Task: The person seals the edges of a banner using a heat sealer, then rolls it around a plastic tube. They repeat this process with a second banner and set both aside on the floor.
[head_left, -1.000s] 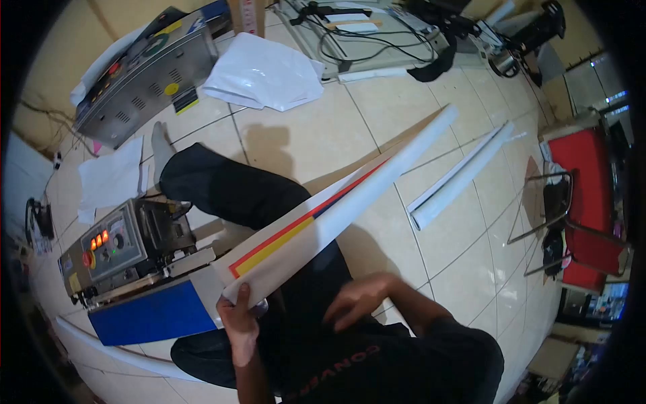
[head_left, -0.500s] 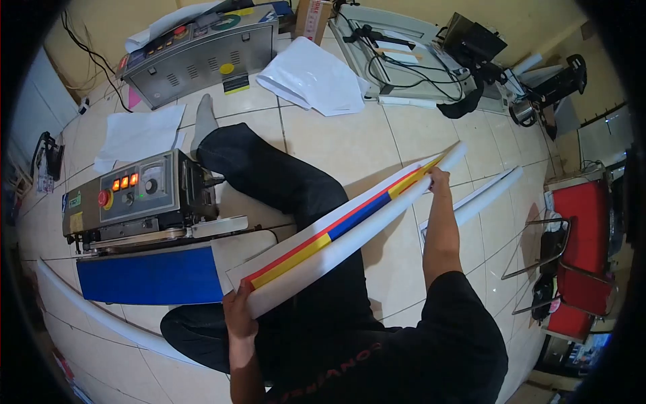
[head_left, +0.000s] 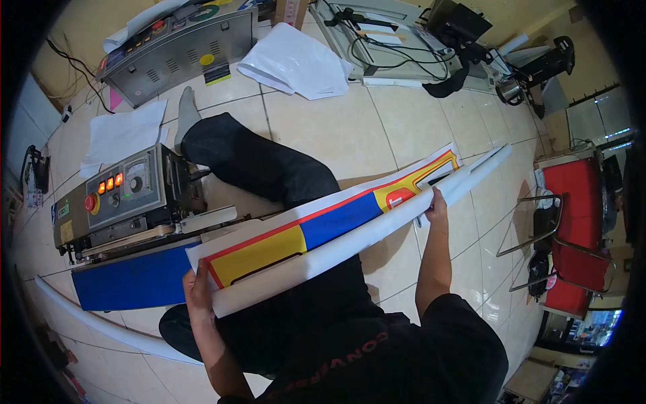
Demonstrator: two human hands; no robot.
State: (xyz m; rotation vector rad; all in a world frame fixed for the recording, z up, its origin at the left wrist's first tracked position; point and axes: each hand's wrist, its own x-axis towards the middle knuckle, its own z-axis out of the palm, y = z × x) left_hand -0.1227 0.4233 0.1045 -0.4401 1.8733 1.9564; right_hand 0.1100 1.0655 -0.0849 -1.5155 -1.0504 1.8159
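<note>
The left hand [head_left: 197, 286] is pinching the left end of one printed roll [head_left: 323, 262], which is slanting from lower centre-left toward upper right; the right hand [head_left: 437, 204] is clasping it near the far end. One other roll [head_left: 496, 159] and one pale strip [head_left: 111, 329] are lying on the floor [head_left: 323, 138].

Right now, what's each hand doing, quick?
Left hand: closed on the near end of the printed roll.
Right hand: closed on the same roll, toward its far end.
</note>
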